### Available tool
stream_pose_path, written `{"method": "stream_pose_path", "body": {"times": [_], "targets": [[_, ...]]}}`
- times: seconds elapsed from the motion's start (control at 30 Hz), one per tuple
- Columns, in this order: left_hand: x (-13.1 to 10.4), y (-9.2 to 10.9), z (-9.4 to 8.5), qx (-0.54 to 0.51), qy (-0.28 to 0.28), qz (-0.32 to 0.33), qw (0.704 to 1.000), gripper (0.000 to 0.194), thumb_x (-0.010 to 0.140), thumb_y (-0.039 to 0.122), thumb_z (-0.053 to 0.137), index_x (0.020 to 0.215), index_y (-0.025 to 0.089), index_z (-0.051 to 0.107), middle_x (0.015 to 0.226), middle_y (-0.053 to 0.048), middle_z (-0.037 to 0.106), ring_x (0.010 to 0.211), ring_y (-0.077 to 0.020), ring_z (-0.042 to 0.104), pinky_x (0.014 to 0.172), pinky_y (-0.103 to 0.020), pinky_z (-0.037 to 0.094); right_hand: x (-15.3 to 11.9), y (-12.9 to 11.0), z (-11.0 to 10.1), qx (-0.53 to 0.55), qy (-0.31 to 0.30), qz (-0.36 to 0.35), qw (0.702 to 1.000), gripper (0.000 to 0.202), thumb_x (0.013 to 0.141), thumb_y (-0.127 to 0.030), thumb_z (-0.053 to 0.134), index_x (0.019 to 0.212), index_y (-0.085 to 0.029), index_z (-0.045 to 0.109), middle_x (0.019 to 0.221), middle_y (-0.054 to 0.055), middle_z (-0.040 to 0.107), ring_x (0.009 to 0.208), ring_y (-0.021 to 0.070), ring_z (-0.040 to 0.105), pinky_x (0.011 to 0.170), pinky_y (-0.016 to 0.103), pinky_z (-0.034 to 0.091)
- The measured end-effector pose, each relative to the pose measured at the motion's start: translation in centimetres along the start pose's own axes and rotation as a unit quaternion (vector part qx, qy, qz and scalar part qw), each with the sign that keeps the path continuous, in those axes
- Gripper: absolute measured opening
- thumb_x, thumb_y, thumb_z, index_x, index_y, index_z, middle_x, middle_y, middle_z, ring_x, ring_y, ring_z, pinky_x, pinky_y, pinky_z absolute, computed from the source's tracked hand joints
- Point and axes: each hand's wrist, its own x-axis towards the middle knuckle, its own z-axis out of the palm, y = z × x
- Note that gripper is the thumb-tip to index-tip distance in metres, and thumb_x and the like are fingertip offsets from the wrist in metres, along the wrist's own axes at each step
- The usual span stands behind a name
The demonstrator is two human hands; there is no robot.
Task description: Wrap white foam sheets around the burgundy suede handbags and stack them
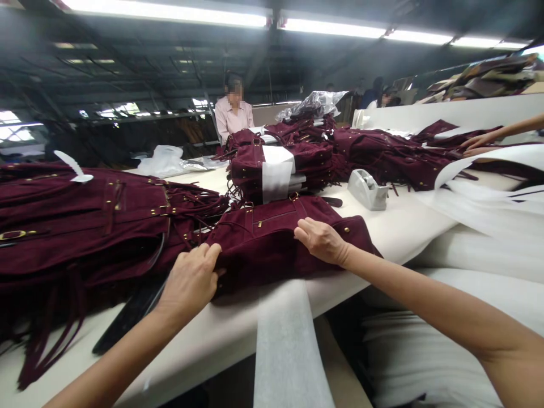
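Observation:
A burgundy handbag (272, 249) with brass fittings and a zip pocket lies on the pale table in front of me. My left hand (193, 277) is closed on its left edge, thumb tucked under the fabric. Higher on the bag's right half, my right hand (318, 241) pinches the cloth of the opening edge. Beneath the bag runs a strip of white wrapping paper (289, 345), which hangs over the table's front edge. Right behind it stands a stack of burgundy bags (312, 164), with a white paper band (276, 170) around it.
More burgundy bags (76, 221) are piled at left, a white plastic tool (73, 166) on top. A grey tape dispenser (368, 190) stands behind right. White sheets (488, 209) lie at right. A co-worker's hands (484, 141) touch bags there; another person (233, 113) stands at the back.

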Motion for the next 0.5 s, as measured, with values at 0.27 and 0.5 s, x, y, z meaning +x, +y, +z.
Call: {"method": "stream_pose_path", "body": {"times": [0.27,0.5], "targets": [[4.5,1.4,0.4,-0.096,-0.037,0.074,0.992,0.012,0.086,0.031,0.062,0.094,0.022,0.057,0.097,-0.001,0.065,0.088,-0.0219,0.063,0.069,-0.029,0.04,-1.6,0.7,-1.2,0.069,-0.033,0.069,0.995,0.025,0.096,-0.038,0.054,0.085,-0.017,0.058,0.086,0.006,0.056,0.081,0.0202,0.05,0.074,0.032,0.041],[3.1,0.4,4.1,-0.053,0.087,0.182,0.978,0.008,0.093,0.028,0.055,0.095,0.021,0.06,0.085,0.0,0.066,0.078,-0.0186,0.062,0.065,-0.029,0.039,-3.6,2.8,-4.4,0.127,-0.24,0.155,0.95,0.082,0.064,-0.069,0.076,0.125,-0.019,0.056,0.106,0.008,0.062,0.096,0.0283,0.06,0.083,0.038,0.044]]}}
